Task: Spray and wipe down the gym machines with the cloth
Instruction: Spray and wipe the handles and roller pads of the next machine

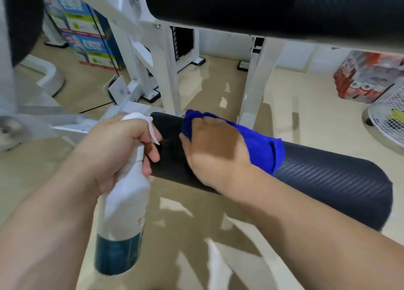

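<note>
A black ribbed foam roller pad (332,187) of a white gym machine crosses the middle of the view. My right hand (216,149) grips a blue cloth (262,149) and presses it onto the top of the roller near its left end. My left hand (118,147) holds a white spray bottle (124,213) by its neck, fingers curled under the trigger, just left of the roller's end. The bottle hangs tilted and has dark teal liquid in its bottom part.
The machine's white frame (170,75) and legs stand behind the roller, with a large black pad (262,5) overhead. Blue boxes (87,27) sit at the back left, a pack of goods (367,77) and a white fan grille (391,119) on the right. Beige floor (196,235) lies below.
</note>
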